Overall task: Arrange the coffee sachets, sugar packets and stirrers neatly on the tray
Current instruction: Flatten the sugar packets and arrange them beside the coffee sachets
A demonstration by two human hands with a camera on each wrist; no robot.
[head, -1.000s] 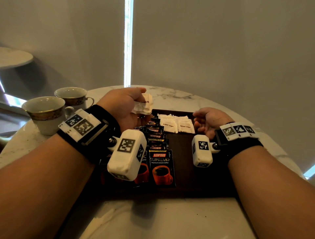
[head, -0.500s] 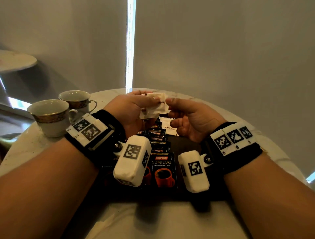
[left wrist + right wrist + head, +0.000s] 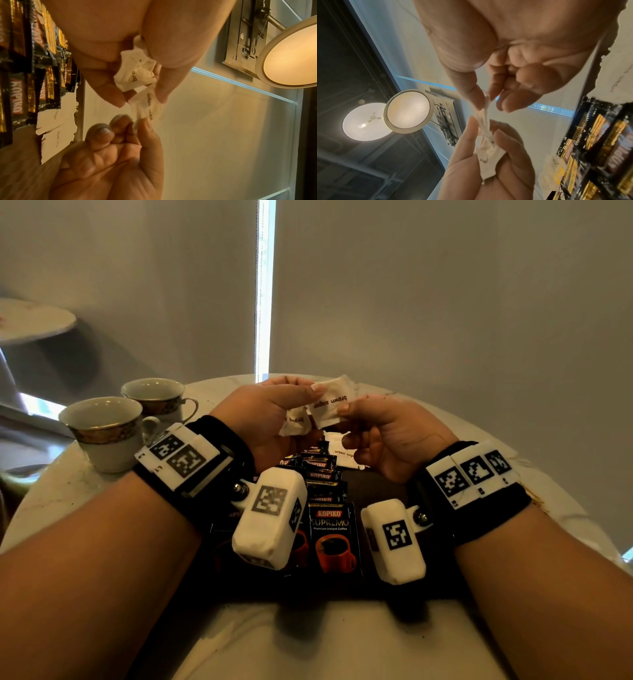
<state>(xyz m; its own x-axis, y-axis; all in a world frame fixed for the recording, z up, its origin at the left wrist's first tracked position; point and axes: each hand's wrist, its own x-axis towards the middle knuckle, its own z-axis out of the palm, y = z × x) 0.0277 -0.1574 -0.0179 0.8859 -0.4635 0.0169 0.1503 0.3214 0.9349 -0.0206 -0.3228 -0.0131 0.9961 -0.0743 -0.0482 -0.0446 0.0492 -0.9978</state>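
Above the dark tray, my left hand grips a small bunch of white brown-sugar packets. My right hand pinches one packet of that bunch between thumb and forefinger; my left thumb still touches it. In the left wrist view the crumpled packets sit in my left fingers, and the pinched packet spans both hands. The right wrist view shows that packet edge-on. A row of black Kopiko coffee sachets overlaps down the tray's middle. More sugar packets lie flat at its far end.
Two gold-rimmed cups stand on the round marble table to the left of the tray. A wall with a bright vertical slit rises behind the table. A second small table is at the far left.
My right hand rose from the tray to my left hand and took hold of one sugar packet. Both hands now hold it higher above the tray's far end.
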